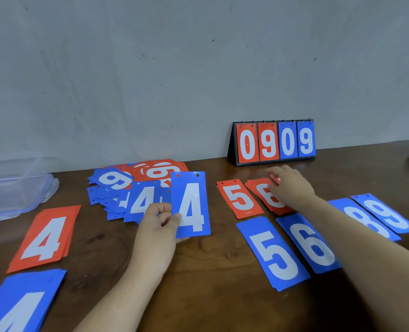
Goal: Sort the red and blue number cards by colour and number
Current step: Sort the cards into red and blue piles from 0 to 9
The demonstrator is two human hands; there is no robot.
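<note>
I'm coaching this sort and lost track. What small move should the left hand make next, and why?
Probably carry the blue 4 card, pinched in the left hand, over onto the blue 4 pile at the near left, below the red 4 pile. It matches that pile in colour and number.

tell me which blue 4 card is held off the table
The blue 4 pinched by the left hand, upright at centre; the other blue 4s lie flat in the heap and near-left stack.
</note>
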